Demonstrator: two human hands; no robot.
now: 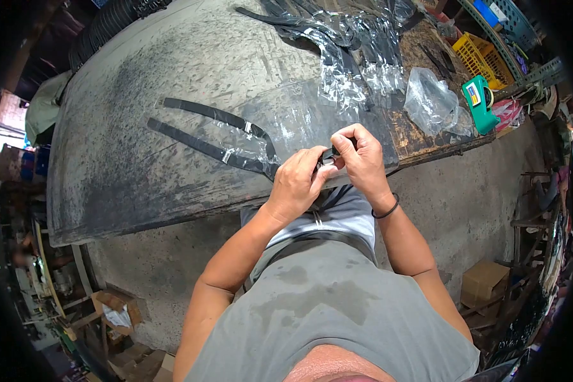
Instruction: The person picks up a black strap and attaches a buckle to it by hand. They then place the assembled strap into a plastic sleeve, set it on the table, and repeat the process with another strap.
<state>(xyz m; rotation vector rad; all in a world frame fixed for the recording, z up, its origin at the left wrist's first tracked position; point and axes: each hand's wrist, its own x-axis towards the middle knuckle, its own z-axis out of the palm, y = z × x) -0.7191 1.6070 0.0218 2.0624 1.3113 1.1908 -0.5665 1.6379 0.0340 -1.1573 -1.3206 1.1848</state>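
My left hand (296,179) is closed, pinching a small black piece at the end of a black strap (200,143). Close beside it, my right hand (364,159) pinches the same piece between thumb and fingers, and a dark loop goes round that wrist. The fingers hide most of the black piece (328,156). From my hands the strap runs left onto the table (127,178) in two long lengths. Small pale bands and shiny clear film show partway along both lengths.
At the back lies a heap of black straps (344,44) in shiny clear film. Right of it are a clear plastic bag (430,102), a green tape dispenser (481,105) and a yellow basket (481,60). Cardboard boxes (484,283) stand below the table.
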